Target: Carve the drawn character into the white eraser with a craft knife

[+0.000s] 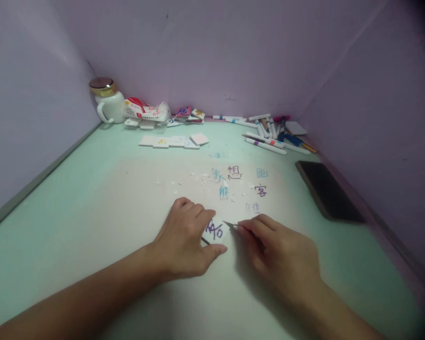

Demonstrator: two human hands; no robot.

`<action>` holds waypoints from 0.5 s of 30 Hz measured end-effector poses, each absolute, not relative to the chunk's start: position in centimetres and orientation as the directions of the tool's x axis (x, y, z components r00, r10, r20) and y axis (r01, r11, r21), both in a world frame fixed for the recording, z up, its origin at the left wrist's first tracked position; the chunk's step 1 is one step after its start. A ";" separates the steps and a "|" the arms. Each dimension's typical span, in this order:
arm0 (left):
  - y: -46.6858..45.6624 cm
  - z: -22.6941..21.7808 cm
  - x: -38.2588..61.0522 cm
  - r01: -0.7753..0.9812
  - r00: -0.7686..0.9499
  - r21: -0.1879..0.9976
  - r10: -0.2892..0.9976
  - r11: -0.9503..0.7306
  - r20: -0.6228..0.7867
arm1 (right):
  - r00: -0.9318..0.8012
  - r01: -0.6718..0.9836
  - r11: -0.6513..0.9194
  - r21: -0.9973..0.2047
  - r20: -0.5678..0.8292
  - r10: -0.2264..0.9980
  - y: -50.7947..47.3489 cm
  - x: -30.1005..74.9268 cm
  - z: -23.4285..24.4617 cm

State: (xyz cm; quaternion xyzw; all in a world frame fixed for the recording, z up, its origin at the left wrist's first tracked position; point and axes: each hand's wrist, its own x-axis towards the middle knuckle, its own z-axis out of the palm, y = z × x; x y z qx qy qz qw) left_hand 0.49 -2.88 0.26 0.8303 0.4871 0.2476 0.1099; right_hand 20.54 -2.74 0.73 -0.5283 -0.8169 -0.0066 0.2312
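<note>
A small white square block (217, 225) with a purple written character on its top is pinched between the thumb and fingers of my left hand (184, 238). In my right hand (283, 252), the fingers are closed round a craft knife (230, 225), whose pointed blade comes out to the left and reaches the block's upper right edge. Whether the tip cuts in or only touches cannot be made out. The knife's handle is mostly hidden by my fingers. White shavings (175, 192) lie scattered on the table beyond my hands.
Coloured characters (234, 173) are written on the pale green table (74, 189). Farther back stand a lidded white mug (113, 107), a white-and-red packet (148, 111), a row of white blocks (177, 141) and several markers (265, 146). A dark phone (327, 191) lies at right. Purple walls enclose the table.
</note>
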 end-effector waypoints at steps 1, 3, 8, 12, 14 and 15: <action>-2.9 0.3 0.5 0.753 0.403 0.426 0.863 -0.502 0.305 | -0.337 0.866 0.446 -0.226 0.393 0.855 -2.8 20.5 0.7; -2.9 0.3 0.4 0.750 0.402 0.433 0.864 -0.500 0.302 | -0.343 0.868 0.454 -0.200 0.419 0.840 -2.8 20.4 0.7; -2.8 0.3 0.5 0.750 0.403 0.435 0.866 -0.499 0.297 | -0.392 0.871 0.485 -0.079 0.484 0.782 -2.7 19.9 1.0; -2.8 0.3 0.5 0.750 0.402 0.443 0.870 -0.491 0.285 | -0.466 0.840 0.542 -0.032 0.472 0.749 -2.3 20.0 1.2; -2.9 0.4 0.5 0.749 0.402 0.450 0.873 -0.487 0.275 | -0.496 0.813 0.580 -0.042 0.471 0.730 -2.1 20.3 1.0; -2.9 0.4 0.5 0.749 0.401 0.451 0.874 -0.484 0.273 | -0.504 0.802 0.594 -0.055 0.471 0.724 -2.0 20.5 0.8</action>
